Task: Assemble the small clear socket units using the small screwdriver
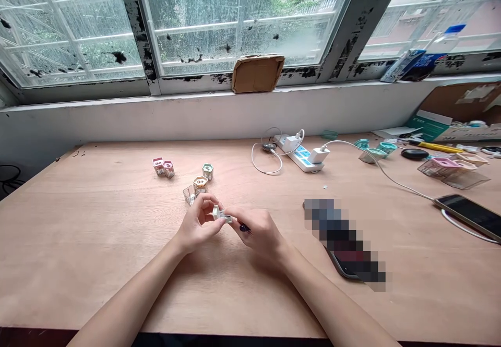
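Observation:
My left hand pinches a small white hexagonal piece between thumb and fingers, over the front middle of the table. Close against it, my right hand is closed, its fingertips at a pale, partly clear part beside the white piece. From the right fist pokes the rounded dark end of a slim tool; its kind and its other end are hidden. Just beyond my left hand stand a tan-topped hexagonal piece, a clear box-like piece and a green-topped hexagonal piece.
Two pink-topped pieces stand farther left. A power strip with chargers lies near the wall. On the right are a blurred-out phone, a cabled phone, teal pieces, pink clear-sided pieces and a carton.

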Demonstrator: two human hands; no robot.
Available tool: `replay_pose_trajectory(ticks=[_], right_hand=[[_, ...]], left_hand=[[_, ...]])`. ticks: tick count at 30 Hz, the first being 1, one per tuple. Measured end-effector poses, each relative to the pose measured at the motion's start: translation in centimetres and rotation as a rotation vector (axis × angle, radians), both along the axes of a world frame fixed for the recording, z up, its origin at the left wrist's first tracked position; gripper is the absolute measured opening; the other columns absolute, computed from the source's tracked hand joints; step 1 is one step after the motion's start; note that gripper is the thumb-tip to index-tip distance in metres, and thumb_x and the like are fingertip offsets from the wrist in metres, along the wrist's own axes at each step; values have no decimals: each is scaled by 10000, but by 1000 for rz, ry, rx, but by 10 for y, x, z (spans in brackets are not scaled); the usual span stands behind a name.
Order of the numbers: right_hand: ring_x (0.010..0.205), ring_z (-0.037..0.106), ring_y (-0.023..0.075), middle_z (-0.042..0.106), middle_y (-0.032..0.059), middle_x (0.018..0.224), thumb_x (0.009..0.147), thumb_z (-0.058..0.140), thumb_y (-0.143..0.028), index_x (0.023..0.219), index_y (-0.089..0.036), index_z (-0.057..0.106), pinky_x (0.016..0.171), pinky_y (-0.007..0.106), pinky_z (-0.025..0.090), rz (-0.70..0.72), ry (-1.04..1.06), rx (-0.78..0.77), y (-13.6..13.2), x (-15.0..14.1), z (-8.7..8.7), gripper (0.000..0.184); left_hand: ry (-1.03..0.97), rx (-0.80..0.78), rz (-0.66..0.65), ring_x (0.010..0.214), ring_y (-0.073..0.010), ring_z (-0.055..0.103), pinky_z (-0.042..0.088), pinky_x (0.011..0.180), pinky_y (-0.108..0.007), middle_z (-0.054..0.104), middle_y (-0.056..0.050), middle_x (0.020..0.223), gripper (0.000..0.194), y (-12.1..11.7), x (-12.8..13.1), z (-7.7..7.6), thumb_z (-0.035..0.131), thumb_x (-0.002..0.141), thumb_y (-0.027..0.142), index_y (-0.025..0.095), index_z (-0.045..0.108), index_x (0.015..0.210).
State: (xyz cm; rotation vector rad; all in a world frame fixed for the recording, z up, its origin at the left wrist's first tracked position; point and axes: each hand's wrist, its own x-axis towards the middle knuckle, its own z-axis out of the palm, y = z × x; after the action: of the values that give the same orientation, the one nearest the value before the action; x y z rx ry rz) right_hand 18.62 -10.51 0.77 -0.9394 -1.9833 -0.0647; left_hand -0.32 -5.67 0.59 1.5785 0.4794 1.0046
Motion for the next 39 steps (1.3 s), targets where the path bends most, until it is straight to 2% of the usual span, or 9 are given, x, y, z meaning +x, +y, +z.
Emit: replay_pose_trajectory(ticks=[4,10,15,28,34,39], right_hand=[[541,623,108,729,-3,703,951,544,-111,1080,-200,686,556,220,422,-54,-40,13,-2,0,1,212],[513,609,103,698,-17,656,949,538,-108,1050,-190,677,530,221,402,-46,-43,1,-3,0,3,191],[521,620,93,720,-15,695,941,543,-104,1107,-203,664,540,197,429,-25,10,-9,0,0,-1,229],[426,489,60,645,-58,626,945,561,-161,1165,-204,621,482,183,376,-82,22,12,-1,0,-4,232],[551,585,114,667,-4,753,927,577,-188,1255,-206,560,532,226,454,-157,61,20,-3,3,5,329],[662,624,154,670,38,823,976,498,-167,1105,-204,620,581,270,474,-223,206,-34,-2,10,15,182]], left_hand=[[17,-23,0,831,-132,622,542,746,-268,600,-36,992,316,-1,1,1,734,864,324,216,498,1044],[13,-40,-11,837,-136,626,537,752,-269,611,-33,974,316,-2,2,1,729,869,342,223,494,1043],[-15,-34,2,818,-127,615,535,750,-267,610,-31,976,338,-1,1,1,750,852,350,221,498,1038],[-16,16,36,821,-139,639,556,762,-286,646,-38,937,318,-2,2,4,746,850,323,210,505,1023],[-4,70,101,808,-136,642,560,743,-278,644,-36,925,305,4,0,4,745,845,302,208,523,1031],[119,18,132,857,-146,671,595,774,-293,639,-42,988,349,9,-6,2,768,810,278,209,521,1045]])
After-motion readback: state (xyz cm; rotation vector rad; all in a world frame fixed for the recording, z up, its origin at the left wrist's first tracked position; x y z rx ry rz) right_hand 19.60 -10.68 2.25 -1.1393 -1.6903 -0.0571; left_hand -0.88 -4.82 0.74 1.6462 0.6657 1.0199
